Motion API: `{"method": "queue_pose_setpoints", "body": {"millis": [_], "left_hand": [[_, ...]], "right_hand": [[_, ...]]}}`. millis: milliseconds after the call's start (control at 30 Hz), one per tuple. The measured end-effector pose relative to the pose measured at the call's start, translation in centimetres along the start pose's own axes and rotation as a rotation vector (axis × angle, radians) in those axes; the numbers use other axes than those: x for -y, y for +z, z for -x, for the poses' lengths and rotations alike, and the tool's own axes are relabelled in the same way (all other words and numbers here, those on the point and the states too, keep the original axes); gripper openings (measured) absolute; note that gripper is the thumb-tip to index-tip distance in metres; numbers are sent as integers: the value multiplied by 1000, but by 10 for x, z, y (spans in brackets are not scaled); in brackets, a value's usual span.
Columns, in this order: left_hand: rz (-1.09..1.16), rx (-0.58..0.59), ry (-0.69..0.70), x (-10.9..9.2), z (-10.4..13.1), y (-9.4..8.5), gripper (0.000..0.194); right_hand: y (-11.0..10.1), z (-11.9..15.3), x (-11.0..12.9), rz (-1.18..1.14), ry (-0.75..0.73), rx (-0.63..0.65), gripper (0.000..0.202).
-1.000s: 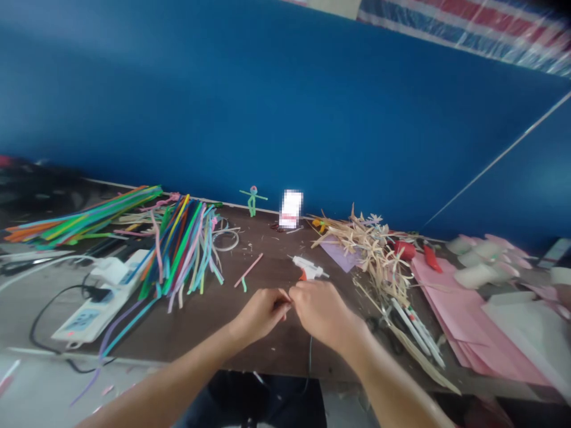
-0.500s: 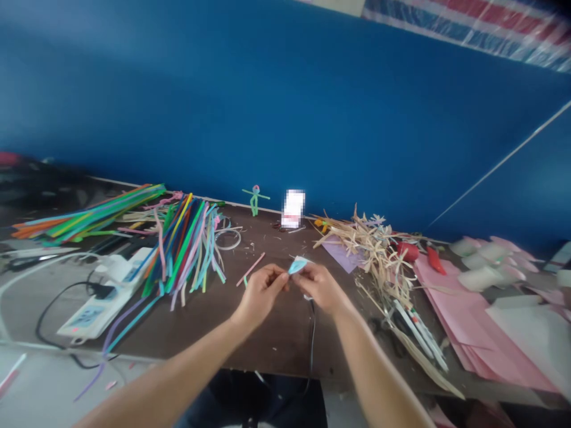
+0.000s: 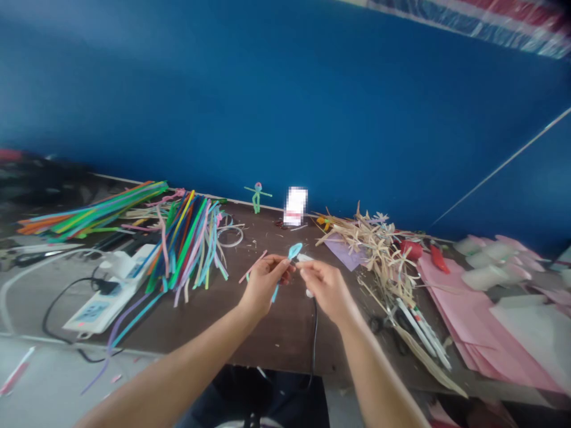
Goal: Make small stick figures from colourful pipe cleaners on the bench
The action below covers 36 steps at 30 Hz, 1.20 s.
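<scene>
My left hand [image 3: 267, 282] pinches a light blue pipe cleaner [image 3: 295, 250] between thumb and fingers. Its upper part is bent into a narrow loop, and a straight tail hangs below the palm. Close by on the right, my right hand [image 3: 323, 288] has thumb and forefinger pressed together near the base of the loop; what lies between them is too small to tell. Behind that hand a white object [image 3: 305, 258] shows in part, mostly hidden, and a black cord [image 3: 314, 333] runs from there to the table's front edge. A pink pipe cleaner [image 3: 252, 266] lies just beyond my left hand.
Bundled colourful pipe cleaners [image 3: 187, 244] and a white power strip [image 3: 96, 312] lie left. A green stick figure [image 3: 257, 196] and a blurred-out bright panel [image 3: 295, 205] stand by the blue wall. Right are straw-coloured flowers [image 3: 379, 249], white pens [image 3: 419, 333] and pink sheets [image 3: 464, 315].
The blue loop now stands clear above my left fingers, and its tail shows below. My right fingers have drawn slightly away from the loop. The view has shifted a little.
</scene>
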State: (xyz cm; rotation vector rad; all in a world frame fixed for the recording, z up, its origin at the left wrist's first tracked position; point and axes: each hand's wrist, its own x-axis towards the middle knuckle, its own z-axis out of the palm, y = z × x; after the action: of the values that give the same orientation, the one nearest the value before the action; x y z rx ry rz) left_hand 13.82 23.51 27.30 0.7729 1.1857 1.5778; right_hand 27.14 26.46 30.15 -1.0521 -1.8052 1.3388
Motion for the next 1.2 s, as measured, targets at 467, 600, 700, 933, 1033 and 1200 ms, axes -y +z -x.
{"method": "queue_pose_setpoints", "body": {"millis": [467,600,700,933,1033,1200], "left_hand": [[367,53,-162,12,3,13,20],[303,-10,-112,12,9,15,24],[243,41,-109,11,11,13,32],[103,166,-153,2,11,6,30],[51,145,-190,-3,9,4,26],[-18,231,-212,-8,4,0,23]], "right_hand": [[30,-6,-21,-358,29,-292,22],[32,-9,-29,-404,22,-366,22],[30,-6,-32,-322,-5,-368,24],[22,1,-26,-91,-99,-316,22],[19,1,-21,-104,-118,-262,21],[16,1,-18,-208,-103,-196,22]]}}
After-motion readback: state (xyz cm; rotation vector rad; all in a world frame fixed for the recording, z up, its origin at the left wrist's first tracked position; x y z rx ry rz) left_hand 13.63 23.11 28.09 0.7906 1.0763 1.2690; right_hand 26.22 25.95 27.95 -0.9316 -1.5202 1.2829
